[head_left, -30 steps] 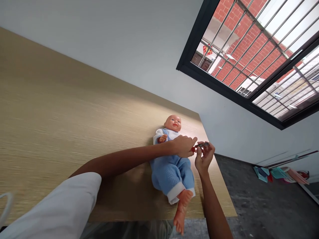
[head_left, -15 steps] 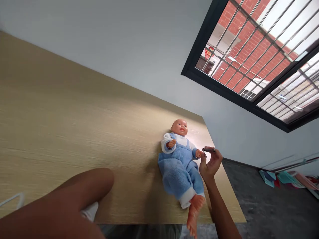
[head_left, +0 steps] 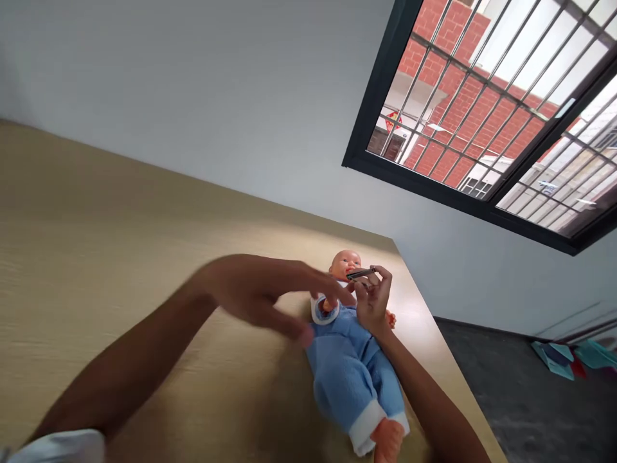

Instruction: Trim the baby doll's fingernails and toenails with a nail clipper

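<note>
Doll [head_left: 340,379] in the head view lies face up on the worktop [head_left: 144,244], at 5 o'clock from the picture's middle, its head toward 12 o'clock and a bare foot [head_left: 387,437] toward 5. From the left hand [head_left: 250,286] it sits at about 4 o'clock; that hand is blurred, thumb spread from fingers that reach over the doll's bent arm, and whether they touch it I cannot tell. The right hand [head_left: 371,310] is in front of the doll's chest, fingers and thumb pinching a small metal tool [head_left: 360,274] at 11 o'clock, just beside the doll's mouth as seen.
</note>
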`<action>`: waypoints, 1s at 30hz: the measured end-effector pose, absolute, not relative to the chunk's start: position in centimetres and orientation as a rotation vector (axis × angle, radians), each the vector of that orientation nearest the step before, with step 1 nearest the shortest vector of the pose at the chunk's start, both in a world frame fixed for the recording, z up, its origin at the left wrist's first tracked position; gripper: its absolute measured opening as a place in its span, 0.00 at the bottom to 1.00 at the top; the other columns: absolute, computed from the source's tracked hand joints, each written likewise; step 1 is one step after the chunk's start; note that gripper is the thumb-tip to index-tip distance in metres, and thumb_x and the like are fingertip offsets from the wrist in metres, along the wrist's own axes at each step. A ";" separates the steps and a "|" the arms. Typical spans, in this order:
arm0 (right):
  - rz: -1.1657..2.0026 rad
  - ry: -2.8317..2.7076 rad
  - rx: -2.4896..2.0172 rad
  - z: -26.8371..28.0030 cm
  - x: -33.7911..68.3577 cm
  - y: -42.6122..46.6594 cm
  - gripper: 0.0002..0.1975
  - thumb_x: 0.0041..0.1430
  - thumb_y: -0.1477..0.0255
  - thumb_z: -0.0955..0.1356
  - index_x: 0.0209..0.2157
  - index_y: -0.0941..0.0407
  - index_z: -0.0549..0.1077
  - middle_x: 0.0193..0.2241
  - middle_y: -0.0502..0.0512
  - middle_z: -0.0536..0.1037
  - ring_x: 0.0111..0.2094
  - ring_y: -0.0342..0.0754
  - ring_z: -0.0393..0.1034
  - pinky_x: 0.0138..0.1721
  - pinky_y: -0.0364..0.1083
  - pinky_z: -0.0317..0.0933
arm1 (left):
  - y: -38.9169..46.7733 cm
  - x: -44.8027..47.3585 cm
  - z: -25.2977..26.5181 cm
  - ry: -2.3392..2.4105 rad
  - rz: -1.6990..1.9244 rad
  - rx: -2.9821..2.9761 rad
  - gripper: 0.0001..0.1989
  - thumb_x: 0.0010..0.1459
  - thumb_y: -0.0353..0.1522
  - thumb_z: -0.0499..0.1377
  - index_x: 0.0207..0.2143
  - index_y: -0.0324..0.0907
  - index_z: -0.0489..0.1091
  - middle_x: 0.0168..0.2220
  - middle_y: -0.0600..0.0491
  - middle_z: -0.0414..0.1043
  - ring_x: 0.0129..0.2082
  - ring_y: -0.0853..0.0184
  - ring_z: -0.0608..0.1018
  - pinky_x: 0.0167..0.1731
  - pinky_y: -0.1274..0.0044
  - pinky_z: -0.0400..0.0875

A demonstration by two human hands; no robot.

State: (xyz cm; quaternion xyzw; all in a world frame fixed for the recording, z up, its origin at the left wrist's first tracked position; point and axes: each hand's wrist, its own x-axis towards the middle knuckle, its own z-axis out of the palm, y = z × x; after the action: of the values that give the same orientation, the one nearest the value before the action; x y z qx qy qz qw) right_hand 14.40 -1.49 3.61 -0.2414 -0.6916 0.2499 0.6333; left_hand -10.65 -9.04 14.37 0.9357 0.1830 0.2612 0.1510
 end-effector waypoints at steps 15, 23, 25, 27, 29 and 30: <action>0.304 -1.982 -0.369 1.5 17.1 -1.8 0.23 0.55 0.76 0.71 0.48 0.52 0.58 0.45 0.56 0.79 0.42 0.48 0.79 0.38 0.45 0.75 | 0.3 -3.5 -1.2 0.466 1.272 2.370 0.19 0.64 0.36 0.56 0.55 0.39 0.61 0.55 0.40 0.64 0.57 0.59 0.68 0.57 0.67 0.68; 0.213 -2.211 -0.357 2.7 17.6 -1.8 0.03 0.65 0.71 0.63 0.36 0.55 0.64 0.46 0.61 0.80 0.43 0.48 0.78 0.41 0.46 0.76 | 0.0 -4.1 -2.2 0.523 1.320 2.461 0.22 0.67 0.37 0.52 0.61 0.43 0.55 0.59 0.39 0.61 0.58 0.58 0.69 0.55 0.67 0.71; 0.210 -2.197 -0.332 3.1 17.5 -1.7 0.03 0.67 0.71 0.62 0.37 0.55 0.63 0.47 0.62 0.79 0.43 0.49 0.78 0.41 0.47 0.76 | 0.0 -4.1 -2.2 0.522 1.313 2.463 0.22 0.67 0.38 0.52 0.60 0.43 0.55 0.57 0.39 0.62 0.58 0.57 0.69 0.55 0.65 0.70; 0.204 -2.183 -0.330 3.5 17.4 -1.6 0.02 0.67 0.72 0.62 0.40 0.55 0.63 0.46 0.62 0.80 0.43 0.49 0.78 0.41 0.48 0.76 | 0.1 -4.2 -2.2 0.498 1.272 2.473 0.23 0.67 0.39 0.51 0.61 0.41 0.55 0.57 0.38 0.61 0.60 0.56 0.68 0.56 0.64 0.69; 0.175 -2.191 -0.340 4.1 17.3 -1.5 0.02 0.68 0.71 0.62 0.41 0.54 0.63 0.43 0.61 0.81 0.41 0.48 0.79 0.40 0.47 0.76 | 0.1 -4.4 -2.2 0.480 1.225 2.470 0.24 0.67 0.40 0.50 0.62 0.40 0.54 0.59 0.37 0.60 0.61 0.55 0.67 0.58 0.63 0.67; 0.145 -2.193 -0.338 4.4 17.2 -1.5 0.03 0.68 0.71 0.63 0.41 0.54 0.63 0.42 0.60 0.81 0.40 0.47 0.79 0.40 0.46 0.76 | 0.2 -4.6 -2.2 0.480 1.205 2.464 0.25 0.67 0.40 0.50 0.62 0.40 0.53 0.59 0.37 0.60 0.62 0.55 0.66 0.59 0.62 0.66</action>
State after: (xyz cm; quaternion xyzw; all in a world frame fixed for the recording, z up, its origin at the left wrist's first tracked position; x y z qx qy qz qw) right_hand 17.19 -1.46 4.37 -0.1361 -0.8842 0.0585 0.4430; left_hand -4.57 0.16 -2.20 0.8708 0.1696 0.4260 0.1775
